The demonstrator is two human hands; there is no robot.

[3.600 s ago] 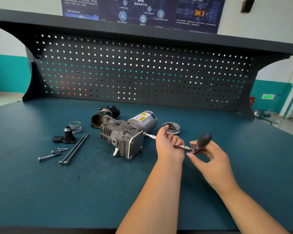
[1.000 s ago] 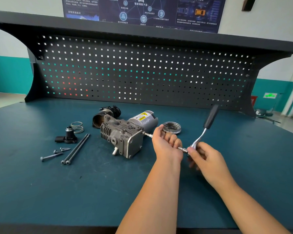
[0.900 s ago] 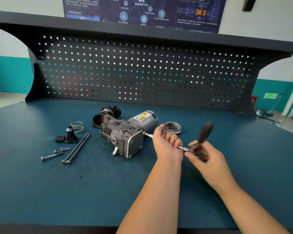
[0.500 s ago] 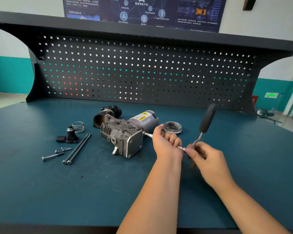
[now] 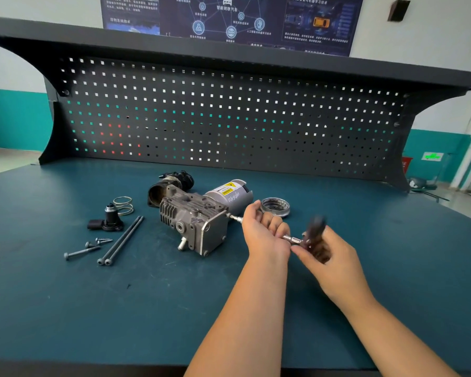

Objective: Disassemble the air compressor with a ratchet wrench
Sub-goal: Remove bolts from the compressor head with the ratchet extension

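Now the air compressor [image 5: 196, 216] is lying in the middle of the counter [image 5: 65, 308]. The long bar is wrapped by the left hand [image 5: 264, 232]. The ratchet wrench [image 5: 314, 227], blurred, has been swung back down by the right hand [image 5: 329, 257], fingers closed; a bolt is probably being loosened.

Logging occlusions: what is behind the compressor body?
Behind the compressor body lie a black housing and the grey motor; their contact faces are hidden.
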